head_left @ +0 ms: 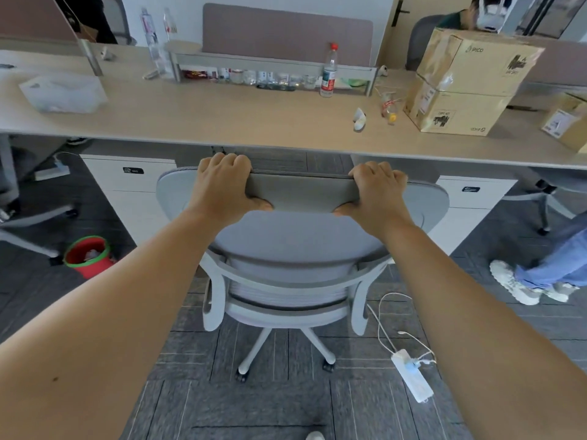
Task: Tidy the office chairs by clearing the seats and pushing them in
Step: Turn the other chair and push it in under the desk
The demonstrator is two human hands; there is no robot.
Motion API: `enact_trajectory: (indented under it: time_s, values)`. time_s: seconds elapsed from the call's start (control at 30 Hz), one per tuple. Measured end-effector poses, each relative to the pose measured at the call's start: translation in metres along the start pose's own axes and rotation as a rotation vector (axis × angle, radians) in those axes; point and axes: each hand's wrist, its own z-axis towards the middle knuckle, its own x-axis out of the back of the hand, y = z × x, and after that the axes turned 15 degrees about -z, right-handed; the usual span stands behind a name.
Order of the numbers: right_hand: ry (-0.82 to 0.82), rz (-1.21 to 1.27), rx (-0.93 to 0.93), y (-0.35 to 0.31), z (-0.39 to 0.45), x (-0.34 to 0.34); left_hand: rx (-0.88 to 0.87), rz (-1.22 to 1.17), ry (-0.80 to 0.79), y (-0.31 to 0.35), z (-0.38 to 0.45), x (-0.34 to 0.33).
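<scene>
A grey office chair (298, 239) stands in front of me with its back toward me. The top of its backrest sits just under the front edge of the light wooden desk (222, 122). My left hand (222, 185) grips the top edge of the backrest on the left side. My right hand (378, 188) grips the same edge on the right. The backrest hides the seat. The white wheeled base shows below on the dark carpet.
White drawer cabinets (133, 185) flank the chair under the desk. A red bin (87, 255) stands on the floor at left, a white power strip (413, 376) with cords at right. A person's legs (540, 274) are at right. Cardboard boxes (463, 81) and bottles sit on the desk.
</scene>
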Motion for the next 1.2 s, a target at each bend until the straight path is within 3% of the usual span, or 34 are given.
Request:
enact_trajectory:
  time_s: [0.37,1.2]
  values:
    - [0.015,0.028,0.087,0.051,0.112,-0.036,0.074,0.051,0.035,0.004,0.103,-0.044]
    - [0.018,0.012,0.066,0.037,0.304,-0.089,0.01,-0.015,0.034,-0.082,0.292,-0.073]
